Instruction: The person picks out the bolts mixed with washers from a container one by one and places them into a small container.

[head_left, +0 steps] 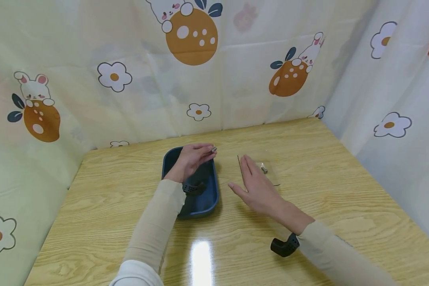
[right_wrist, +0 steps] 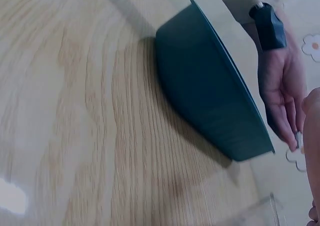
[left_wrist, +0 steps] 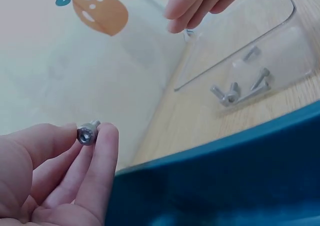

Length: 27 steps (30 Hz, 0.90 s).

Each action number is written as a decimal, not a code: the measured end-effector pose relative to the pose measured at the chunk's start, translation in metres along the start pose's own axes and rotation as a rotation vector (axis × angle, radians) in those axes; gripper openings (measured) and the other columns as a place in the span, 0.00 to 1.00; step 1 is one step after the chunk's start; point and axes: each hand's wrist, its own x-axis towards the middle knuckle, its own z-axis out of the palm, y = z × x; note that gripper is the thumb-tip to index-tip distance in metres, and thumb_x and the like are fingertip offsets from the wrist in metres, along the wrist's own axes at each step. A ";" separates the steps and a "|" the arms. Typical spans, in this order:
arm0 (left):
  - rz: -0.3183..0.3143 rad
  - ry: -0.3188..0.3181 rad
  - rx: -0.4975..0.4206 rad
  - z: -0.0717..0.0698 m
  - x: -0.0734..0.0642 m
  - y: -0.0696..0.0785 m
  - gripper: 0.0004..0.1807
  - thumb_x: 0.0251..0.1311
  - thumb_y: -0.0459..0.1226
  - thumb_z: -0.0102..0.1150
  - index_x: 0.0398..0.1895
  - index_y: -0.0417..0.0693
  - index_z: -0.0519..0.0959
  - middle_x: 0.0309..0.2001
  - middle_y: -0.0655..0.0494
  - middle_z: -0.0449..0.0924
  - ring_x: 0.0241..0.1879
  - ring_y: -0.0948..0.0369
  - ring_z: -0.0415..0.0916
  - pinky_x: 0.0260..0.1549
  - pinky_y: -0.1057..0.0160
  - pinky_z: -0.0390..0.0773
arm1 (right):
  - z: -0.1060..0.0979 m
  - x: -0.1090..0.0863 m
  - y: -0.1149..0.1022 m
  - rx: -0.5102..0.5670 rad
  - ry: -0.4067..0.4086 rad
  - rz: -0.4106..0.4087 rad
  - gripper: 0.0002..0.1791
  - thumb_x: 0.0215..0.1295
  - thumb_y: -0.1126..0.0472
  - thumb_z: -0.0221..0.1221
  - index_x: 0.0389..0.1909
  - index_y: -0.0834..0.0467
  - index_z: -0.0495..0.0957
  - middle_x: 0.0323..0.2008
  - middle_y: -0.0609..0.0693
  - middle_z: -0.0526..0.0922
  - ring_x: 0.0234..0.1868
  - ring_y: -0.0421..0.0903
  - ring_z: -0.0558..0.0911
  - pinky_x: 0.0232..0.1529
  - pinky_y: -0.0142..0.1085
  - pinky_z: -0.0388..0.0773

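Note:
My left hand (head_left: 193,159) is raised above the dark blue bin (head_left: 214,190). Between its thumb and forefinger it pinches a small socket-head screw (left_wrist: 87,133), the hex recess showing in the left wrist view. Over the near-left side of a clear plastic tray (left_wrist: 295,36), my right hand (head_left: 255,188) hovers with its fingers straight and together, the thumb spread, holding nothing. Several loose metal screws (left_wrist: 232,93) lie in that tray. From the head view the right hand hides part of the tray.
The bin stands on a wood-grain table (head_left: 107,214), left of the tray. A printed curtain (head_left: 143,103) hangs along the back and sides of the table. Each wrist wears a black camera mount (head_left: 286,245). Light glares off the table's near part (head_left: 201,262).

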 end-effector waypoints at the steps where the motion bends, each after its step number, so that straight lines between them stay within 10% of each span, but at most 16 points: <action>1: 0.001 -0.005 0.002 0.001 0.000 0.000 0.17 0.67 0.31 0.58 0.57 0.34 0.78 0.56 0.39 0.81 0.54 0.52 0.83 0.51 0.64 0.83 | -0.001 -0.001 0.003 -0.008 0.004 0.010 0.50 0.74 0.35 0.45 0.77 0.68 0.38 0.79 0.63 0.40 0.80 0.59 0.46 0.77 0.54 0.52; 27: 0.015 -0.139 0.101 0.052 0.006 -0.014 0.18 0.68 0.29 0.56 0.59 0.34 0.78 0.54 0.40 0.81 0.48 0.56 0.85 0.57 0.57 0.80 | -0.010 -0.022 0.063 -0.138 0.054 0.121 0.52 0.74 0.37 0.46 0.74 0.76 0.39 0.76 0.74 0.40 0.77 0.68 0.46 0.77 0.58 0.49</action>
